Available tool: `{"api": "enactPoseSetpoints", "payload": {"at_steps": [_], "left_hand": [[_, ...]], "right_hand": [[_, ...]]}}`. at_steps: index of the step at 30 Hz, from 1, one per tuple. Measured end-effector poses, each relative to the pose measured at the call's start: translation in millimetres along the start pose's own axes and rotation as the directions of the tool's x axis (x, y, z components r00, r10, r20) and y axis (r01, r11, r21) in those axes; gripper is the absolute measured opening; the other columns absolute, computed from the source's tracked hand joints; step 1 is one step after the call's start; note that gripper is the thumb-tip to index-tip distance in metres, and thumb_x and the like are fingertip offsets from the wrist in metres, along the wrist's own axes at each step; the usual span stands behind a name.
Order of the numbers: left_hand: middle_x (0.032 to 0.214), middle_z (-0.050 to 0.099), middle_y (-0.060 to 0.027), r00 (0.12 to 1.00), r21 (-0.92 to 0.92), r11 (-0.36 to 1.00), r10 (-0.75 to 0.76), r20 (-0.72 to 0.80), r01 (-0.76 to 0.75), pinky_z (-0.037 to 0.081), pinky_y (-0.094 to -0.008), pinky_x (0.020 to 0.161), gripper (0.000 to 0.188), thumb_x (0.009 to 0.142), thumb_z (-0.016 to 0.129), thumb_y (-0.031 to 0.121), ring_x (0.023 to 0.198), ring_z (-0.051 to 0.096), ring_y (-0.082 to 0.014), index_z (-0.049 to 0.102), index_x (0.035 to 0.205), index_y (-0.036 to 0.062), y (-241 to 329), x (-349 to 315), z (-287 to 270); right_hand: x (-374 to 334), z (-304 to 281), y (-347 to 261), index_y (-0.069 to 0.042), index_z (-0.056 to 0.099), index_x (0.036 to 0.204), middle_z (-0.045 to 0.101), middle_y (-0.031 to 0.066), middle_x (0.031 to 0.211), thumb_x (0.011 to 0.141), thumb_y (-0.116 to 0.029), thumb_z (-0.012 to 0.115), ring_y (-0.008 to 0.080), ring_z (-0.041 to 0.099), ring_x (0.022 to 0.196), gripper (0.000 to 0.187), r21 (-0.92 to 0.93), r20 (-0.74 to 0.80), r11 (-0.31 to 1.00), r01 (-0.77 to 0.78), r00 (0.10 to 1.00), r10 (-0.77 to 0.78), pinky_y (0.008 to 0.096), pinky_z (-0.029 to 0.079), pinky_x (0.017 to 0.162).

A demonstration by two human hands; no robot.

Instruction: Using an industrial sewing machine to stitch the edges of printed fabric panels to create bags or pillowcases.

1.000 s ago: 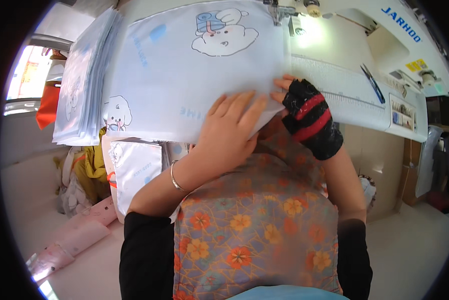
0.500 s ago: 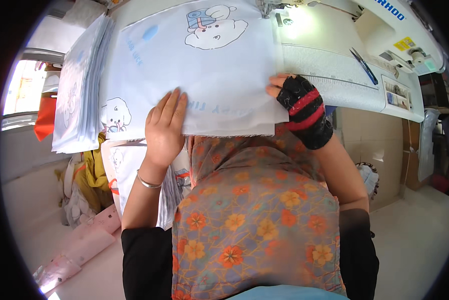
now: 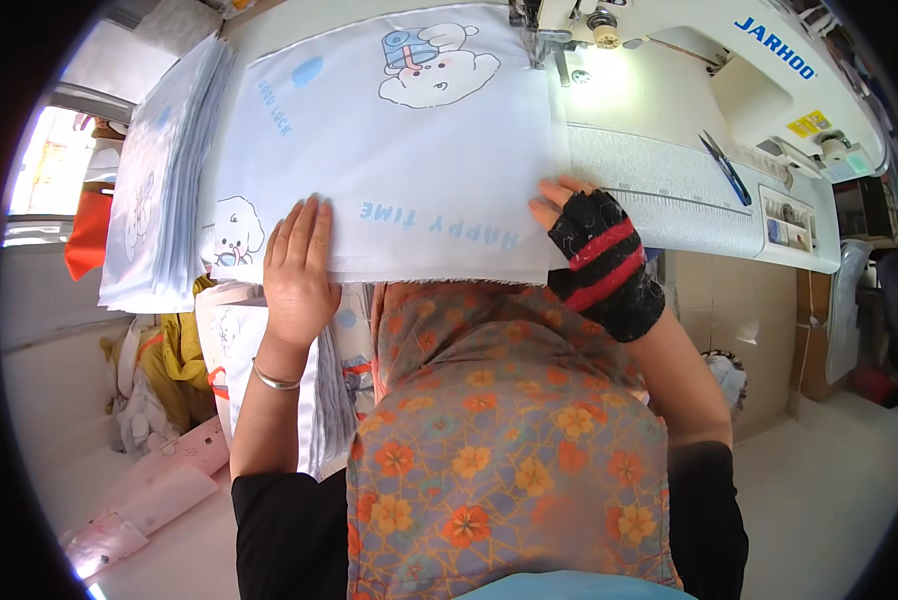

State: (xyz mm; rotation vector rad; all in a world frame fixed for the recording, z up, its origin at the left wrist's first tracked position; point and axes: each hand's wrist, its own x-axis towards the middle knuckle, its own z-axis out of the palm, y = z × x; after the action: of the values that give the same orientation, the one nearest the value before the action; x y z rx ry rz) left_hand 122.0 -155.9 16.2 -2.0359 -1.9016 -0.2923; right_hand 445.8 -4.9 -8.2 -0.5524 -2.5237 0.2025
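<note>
Your bare left hand [image 3: 304, 270] has moved leftward from the middle of the white-and-pale-blue printed cloth [image 3: 409, 160], and the cloth's near right corner, raised a second ago, is down. The cloth now lies spread before you on the table, so its raw near edge looks straightened. Your left fingers rest straight and together on it, gripping nothing visible; your right hand [image 3: 599, 260], in a black fingerless glove with red stripes [image 3: 614, 285], sits at the right edge, and you cannot tell whether it pinches. You have one spread cloth bearing two white dog prints, one white sewing machine [image 3: 789, 75], one pair of dark scissors [image 3: 725, 168], and two piles of printed cloth [image 3: 159, 190], their layers too tight to count.
</note>
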Motion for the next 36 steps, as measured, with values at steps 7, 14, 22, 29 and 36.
{"api": "enactPoseSetpoints", "payload": {"at_steps": [7,14,22,29,36], "left_hand": [[0.133,0.054,-0.0212,0.997,-0.089,0.996,-0.021,0.075,0.027,0.042,-0.0448,0.106,0.068,0.063,0.061,-0.004,0.124,0.052,-0.0387,0.054,0.131,-0.0039,-16,18,-2],[0.122,0.064,-0.0144,0.999,-0.089,0.995,-0.035,0.006,0.035,0.053,-0.0372,0.091,0.059,0.064,0.051,-0.016,0.108,0.063,-0.0322,0.065,0.118,0.0026,-42,44,10],[0.118,0.066,-0.0122,0.999,-0.047,0.999,0.023,-0.031,-0.024,0.053,-0.0374,0.090,0.052,0.066,0.052,-0.013,0.104,0.065,-0.0309,0.068,0.113,0.0034,-66,83,30],[0.116,0.068,-0.0111,0.998,0.038,0.998,0.056,-0.042,-0.055,0.054,-0.0370,0.087,0.048,0.069,0.054,-0.010,0.103,0.066,-0.0291,0.068,0.112,0.0035,-69,95,38],[0.116,0.068,-0.0135,0.993,0.143,0.983,0.114,0.000,-0.113,0.055,-0.0364,0.086,0.042,0.071,0.057,-0.005,0.102,0.067,-0.0274,0.067,0.112,0.0008,-46,78,27]], "right_hand": [[10,-8,0,-0.004,0.057,0.125,0.054,0.0174,0.131,0.072,-0.032,0.079,0.0404,0.051,0.123,0.064,0.069,0.012,0.997,-0.045,0.999,0.044,0.0530,0.039,0.105],[32,-2,18,-0.003,0.057,0.125,0.054,0.0193,0.132,0.078,-0.034,0.076,0.0406,0.051,0.123,0.060,0.005,0.033,0.999,-0.044,0.999,0.043,0.0513,0.040,0.105],[60,5,45,-0.002,0.058,0.122,0.055,0.0207,0.130,0.080,-0.031,0.074,0.0396,0.052,0.120,0.053,-0.079,0.004,0.996,-0.049,0.999,0.049,0.0479,0.042,0.103],[78,18,68,0.000,0.054,0.126,0.051,0.0245,0.134,0.085,-0.044,0.066,0.0422,0.048,0.125,0.061,-0.154,0.015,0.986,-0.064,0.998,0.067,0.0492,0.039,0.106],[81,18,68,-0.005,0.054,0.131,0.050,0.0207,0.139,0.085,-0.042,0.067,0.0406,0.046,0.129,0.060,-0.154,0.005,0.985,-0.072,0.997,0.074,0.0493,0.035,0.109]]}}
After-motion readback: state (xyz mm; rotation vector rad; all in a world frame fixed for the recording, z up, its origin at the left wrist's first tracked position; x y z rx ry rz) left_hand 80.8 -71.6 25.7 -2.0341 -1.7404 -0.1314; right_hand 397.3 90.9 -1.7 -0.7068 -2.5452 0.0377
